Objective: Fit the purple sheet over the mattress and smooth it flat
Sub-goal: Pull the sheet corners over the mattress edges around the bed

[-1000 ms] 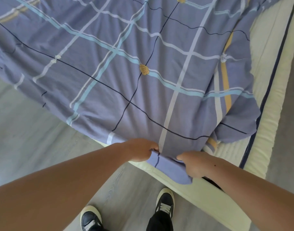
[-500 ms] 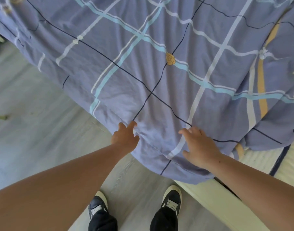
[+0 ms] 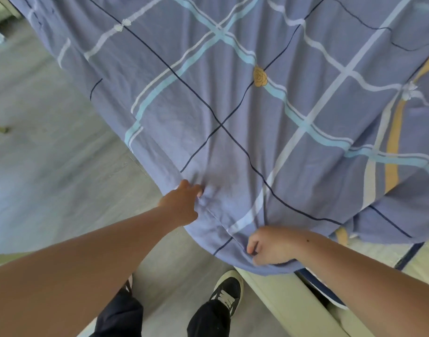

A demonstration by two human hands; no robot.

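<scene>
While the purple sheet drapes the mattress, left hand and right hand clutch its fabric.

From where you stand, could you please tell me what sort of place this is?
Probably a bedroom. A cream mattress has a purple sheet with checked stripes spread over it. The left hand and right hand grip the sheet's near corner, and a grey floor runs beside the bed.
</scene>
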